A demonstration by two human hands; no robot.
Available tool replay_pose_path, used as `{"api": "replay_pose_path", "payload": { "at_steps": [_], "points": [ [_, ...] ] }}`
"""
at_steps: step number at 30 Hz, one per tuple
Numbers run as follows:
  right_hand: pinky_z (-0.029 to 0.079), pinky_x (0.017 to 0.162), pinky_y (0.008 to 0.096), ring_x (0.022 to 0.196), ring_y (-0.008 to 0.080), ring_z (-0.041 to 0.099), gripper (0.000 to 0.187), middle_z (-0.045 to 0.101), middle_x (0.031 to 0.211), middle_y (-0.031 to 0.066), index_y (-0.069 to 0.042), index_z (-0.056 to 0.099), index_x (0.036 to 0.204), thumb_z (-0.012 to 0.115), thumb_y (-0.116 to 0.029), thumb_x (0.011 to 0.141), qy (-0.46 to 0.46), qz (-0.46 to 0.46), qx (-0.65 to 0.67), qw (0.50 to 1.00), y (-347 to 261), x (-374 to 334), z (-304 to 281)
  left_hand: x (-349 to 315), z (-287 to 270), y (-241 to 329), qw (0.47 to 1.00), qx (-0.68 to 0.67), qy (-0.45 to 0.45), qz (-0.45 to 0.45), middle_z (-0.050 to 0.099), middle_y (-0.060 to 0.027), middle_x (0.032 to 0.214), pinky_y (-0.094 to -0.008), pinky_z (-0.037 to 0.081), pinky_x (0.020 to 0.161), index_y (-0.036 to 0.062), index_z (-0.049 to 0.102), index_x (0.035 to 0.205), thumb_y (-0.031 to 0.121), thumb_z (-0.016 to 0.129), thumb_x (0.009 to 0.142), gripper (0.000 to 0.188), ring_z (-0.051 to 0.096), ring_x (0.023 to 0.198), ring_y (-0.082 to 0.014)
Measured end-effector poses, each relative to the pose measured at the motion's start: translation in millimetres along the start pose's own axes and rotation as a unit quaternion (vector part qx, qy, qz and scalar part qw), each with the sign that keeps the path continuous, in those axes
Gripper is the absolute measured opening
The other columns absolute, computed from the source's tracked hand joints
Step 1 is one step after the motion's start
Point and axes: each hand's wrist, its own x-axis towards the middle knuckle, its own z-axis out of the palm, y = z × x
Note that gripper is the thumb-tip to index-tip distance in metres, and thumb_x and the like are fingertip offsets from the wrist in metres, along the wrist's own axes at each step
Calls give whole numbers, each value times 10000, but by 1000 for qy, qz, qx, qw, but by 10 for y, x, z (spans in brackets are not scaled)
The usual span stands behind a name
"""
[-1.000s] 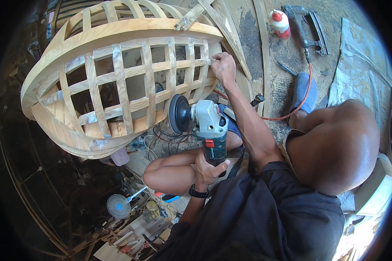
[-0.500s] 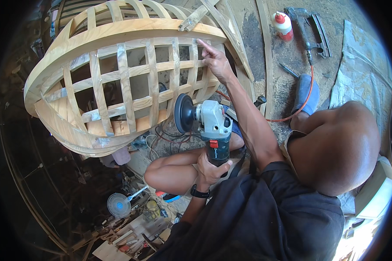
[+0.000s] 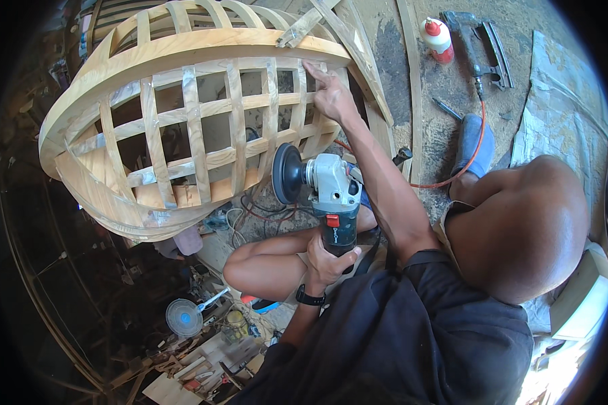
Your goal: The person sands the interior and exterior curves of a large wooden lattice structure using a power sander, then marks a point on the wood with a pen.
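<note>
A grinder (image 3: 334,192) with a round black backing pad (image 3: 288,174) is in my left hand (image 3: 327,262), whose fingers wrap round its dark green body. The pad stands upright, turned toward a curved lattice frame of pale wooden slats (image 3: 190,111). My right hand (image 3: 334,98) reaches past the grinder to the frame's right end. Its index finger is stretched out and the fingertip rests on or just by the upper slats; the other fingers are partly bent and hold nothing.
On the dusty floor to the right lie a nail gun (image 3: 486,54), a glue bottle (image 3: 438,40) and a red air hose (image 3: 479,145). Loose wooden strips (image 3: 361,64) lean beside the frame. A small fan (image 3: 184,318) and cluttered tools are at lower left.
My right index fingertip has shifted slightly left along the upper slats, and the hand has lowered a little. The grinder in my left hand has barely moved.
</note>
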Motion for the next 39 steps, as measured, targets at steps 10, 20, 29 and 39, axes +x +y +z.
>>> {"api": "replay_pose_path", "payload": {
  "at_steps": [10, 20, 29, 39],
  "points": [
    [493, 853, 437, 850, 369, 617, 681, 584, 846, 185, -199, 589, 1373, 499, -39, 717, -16, 21, -90, 996, -50, -43, -31, 4, 11, 104, 1000, -19, -13, -7, 636, -32, 892, -300, 504, 763, 18, 605, 1024, 189, 816, 687, 433, 586, 797, -125],
    [507, 870, 456, 904, 420, 644, 587, 652, 939, 242, -148, 669, 1267, 542, -81, 698, -16, 46, -163, 985, -53, -9, -219, 13, 38, 68, 1000, -20, -3, 2, 638, -33, 889, -307, 501, 763, 18, 610, 1022, 194, 817, 689, 430, 586, 794, -128],
    [478, 539, 262, 644, 154, 652, 332, 647, 759, 75, -2, 662, 1045, 554, -302, 952, 77, 251, 403, 877, 98, -377, -669, 481, 206, 223, 995, -37, -52, 74, 661, -86, 896, -333, 518, 776, 13, 614, 1054, 205, 803, 684, 458, 629, 814, -170],
    [533, 654, 280, 687, 152, 637, 662, 628, 816, 60, 9, 543, 1031, 577, -640, 899, 63, 269, 349, 895, -10, -761, -1380, 1310, 693, 201, 982, -152, -98, 63, 644, -5, 774, -266, 497, 621, 16, 650, 928, 200, 778, 705, 317, 577, 651, -89]
  ]
}}
